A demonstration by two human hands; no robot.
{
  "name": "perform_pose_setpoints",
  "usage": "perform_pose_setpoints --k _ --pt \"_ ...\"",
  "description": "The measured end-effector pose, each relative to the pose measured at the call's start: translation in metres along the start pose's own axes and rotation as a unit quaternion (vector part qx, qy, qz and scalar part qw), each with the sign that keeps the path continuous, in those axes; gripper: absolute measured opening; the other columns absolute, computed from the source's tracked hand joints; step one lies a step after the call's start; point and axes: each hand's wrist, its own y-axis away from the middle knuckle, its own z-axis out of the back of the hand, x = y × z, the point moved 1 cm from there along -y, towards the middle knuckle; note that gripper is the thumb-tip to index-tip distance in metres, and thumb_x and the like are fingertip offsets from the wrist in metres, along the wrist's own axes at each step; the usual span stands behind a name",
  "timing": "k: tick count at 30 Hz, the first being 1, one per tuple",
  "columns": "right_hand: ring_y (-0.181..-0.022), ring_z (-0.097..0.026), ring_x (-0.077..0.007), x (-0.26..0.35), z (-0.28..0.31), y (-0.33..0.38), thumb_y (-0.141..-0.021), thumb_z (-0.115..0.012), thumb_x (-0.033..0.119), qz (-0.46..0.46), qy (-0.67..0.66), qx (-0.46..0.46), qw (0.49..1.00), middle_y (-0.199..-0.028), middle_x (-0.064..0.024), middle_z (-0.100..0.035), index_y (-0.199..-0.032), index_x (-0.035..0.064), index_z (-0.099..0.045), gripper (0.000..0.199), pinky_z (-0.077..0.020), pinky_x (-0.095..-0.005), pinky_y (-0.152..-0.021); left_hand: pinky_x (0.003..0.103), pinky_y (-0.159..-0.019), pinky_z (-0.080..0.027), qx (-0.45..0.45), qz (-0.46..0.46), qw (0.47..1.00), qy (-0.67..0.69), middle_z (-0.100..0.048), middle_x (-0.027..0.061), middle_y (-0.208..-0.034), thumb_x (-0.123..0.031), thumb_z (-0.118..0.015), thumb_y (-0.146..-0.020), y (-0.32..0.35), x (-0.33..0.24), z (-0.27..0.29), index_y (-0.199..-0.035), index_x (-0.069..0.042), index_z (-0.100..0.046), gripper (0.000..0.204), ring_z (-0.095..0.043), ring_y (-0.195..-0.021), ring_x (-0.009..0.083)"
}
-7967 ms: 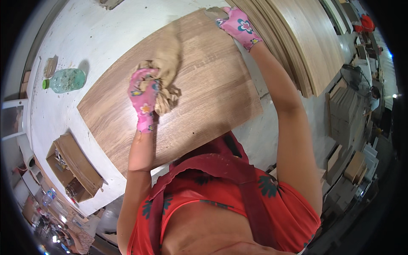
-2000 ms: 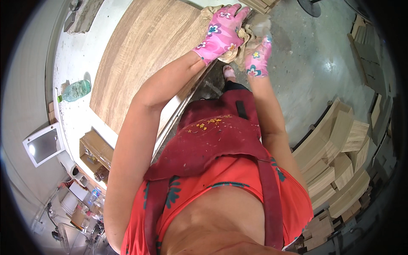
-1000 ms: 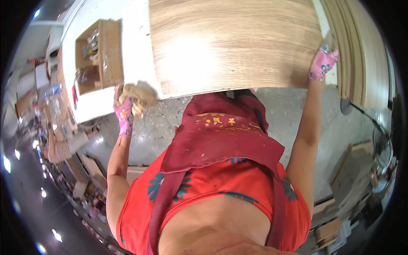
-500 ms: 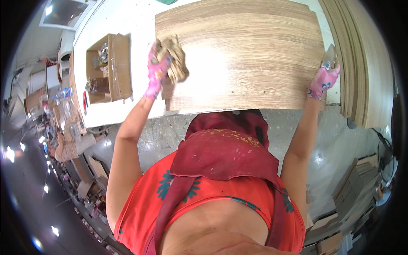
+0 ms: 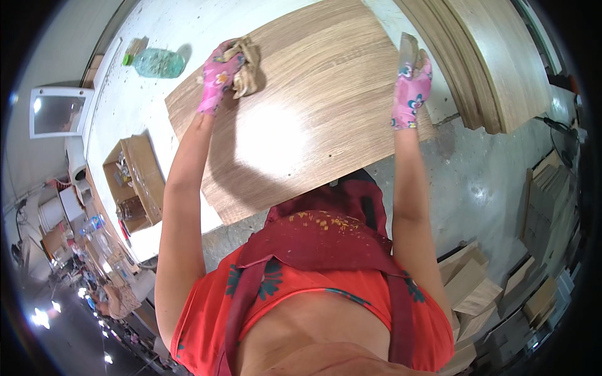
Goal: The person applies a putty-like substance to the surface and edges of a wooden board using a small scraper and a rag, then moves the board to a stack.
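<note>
A wood-grain panel (image 5: 338, 94) lies flat on a white worktop in front of me. My left hand (image 5: 218, 78), in a pink flowered glove, is closed around a crumpled beige cloth (image 5: 249, 69) and rests it on the panel near the far left edge. At the panel's right edge is my right hand (image 5: 415, 94), gloved alike. It grips a flat greyish piece (image 5: 408, 49) that sticks up past the fingers; it resembles a scraper blade, but its kind is unclear.
Left of the panel stand an open cardboard box (image 5: 150, 172) holding jars and a green-tinted bottle (image 5: 160, 63) lying down. Stacked wood-grain panels (image 5: 495, 62) flank the right side. Cut boards (image 5: 470, 282) stand on the floor at lower right.
The view has turned, so the panel now looks tilted. My left hand has slid the cloth toward the panel's far edge. My right hand stays by the right edge, still holding the flat piece.
</note>
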Motion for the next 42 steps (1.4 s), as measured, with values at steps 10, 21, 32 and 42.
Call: perform_pose_setpoints --k 10,21,32,42 --pt "-0.103 -0.063 -0.0286 0.013 0.007 0.001 -0.083 -0.068 0.016 -0.099 -0.093 0.064 0.989 -0.123 -0.0215 -0.058 -0.138 0.0042 -0.042 0.062 -0.0558 -0.0380 -0.084 0.031 -0.075 -0.055 0.092 -0.172 0.978 0.068 -0.068 0.0069 -0.100 -0.016 -0.073 -0.079 -0.098 -0.134 -0.225 -0.119 -0.003 -0.062 0.043 -0.065 -0.085 0.0213" --pt "-0.089 -0.065 -0.0304 0.041 0.007 0.046 -0.080 -0.065 0.053 0.412 -0.158 0.339 0.831 -0.111 -0.0111 -0.057 -0.140 0.0184 -0.043 0.073 -0.0563 -0.0424 -0.076 0.029 -0.071 -0.054 0.500 -0.205 0.837 0.087 -0.067 0.0053 -0.086 -0.004 -0.065 -0.083 -0.117 -0.167 -0.245 -0.108 0.001 -0.064 0.025 -0.064 -0.078 0.0158" --pt "-0.096 -0.064 -0.0331 0.044 0.002 0.060 -0.077 -0.068 0.033 0.379 -0.194 0.464 0.777 -0.110 -0.0135 -0.063 -0.124 0.0133 -0.056 0.053 -0.0529 -0.0445 -0.082 0.030 -0.094 -0.049 0.753 -0.230 0.612 0.079 -0.068 0.0134 -0.115 -0.012 -0.071 -0.074 0.088 -0.221 -0.335 -0.122 -0.011 -0.067 0.048 -0.064 -0.105 0.0211" --pt "-0.092 -0.065 -0.0371 0.048 0.006 0.051 -0.078 -0.067 0.034 0.372 -0.086 0.520 0.764 -0.117 -0.0171 -0.059 -0.134 0.0135 -0.051 0.062 -0.0534 -0.0451 -0.083 0.032 -0.102 -0.049 0.408 -0.400 0.806 -0.155 -0.064 0.0077 -0.122 -0.013 -0.061 -0.085 -0.004 -0.181 -0.291 -0.123 -0.017 -0.064 0.038 -0.061 -0.112 0.0260"
